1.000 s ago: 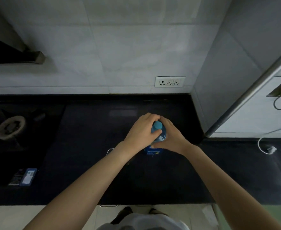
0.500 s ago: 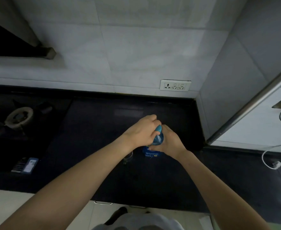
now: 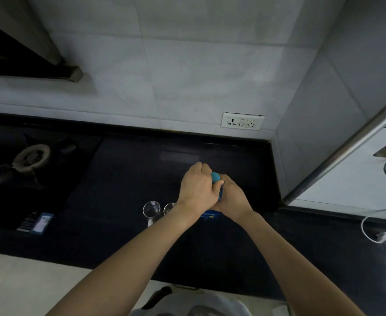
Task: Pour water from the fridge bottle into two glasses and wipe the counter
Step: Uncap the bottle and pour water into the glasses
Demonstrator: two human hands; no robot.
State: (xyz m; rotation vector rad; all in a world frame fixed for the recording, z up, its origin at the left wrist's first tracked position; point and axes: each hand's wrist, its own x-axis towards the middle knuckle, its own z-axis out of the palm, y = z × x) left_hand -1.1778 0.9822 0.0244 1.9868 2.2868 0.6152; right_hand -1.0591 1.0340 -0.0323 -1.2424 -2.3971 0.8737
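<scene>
A clear water bottle with a blue label [image 3: 211, 216] stands upright on the black counter [image 3: 123, 183]. Its blue cap [image 3: 215, 177] shows between my fingers. My left hand [image 3: 197, 189] is closed over the cap and neck. My right hand [image 3: 231, 198] grips the bottle's body just below, hiding most of it. Two empty clear glasses stand to the left of the bottle: one glass [image 3: 151, 209] in full view, the second glass [image 3: 169, 208] partly behind my left wrist.
A gas stove burner [image 3: 31, 155] sits at the far left, with a small blue-and-white box [image 3: 37, 222] in front of it. A wall socket [image 3: 242, 121] is above the counter. A white cable with plug [image 3: 380, 236] lies at the right.
The view has tilted and shifted, so both glasses now show left of my wrist. My hands stay clasped on the bottle's cap and body, with the cap more exposed.
</scene>
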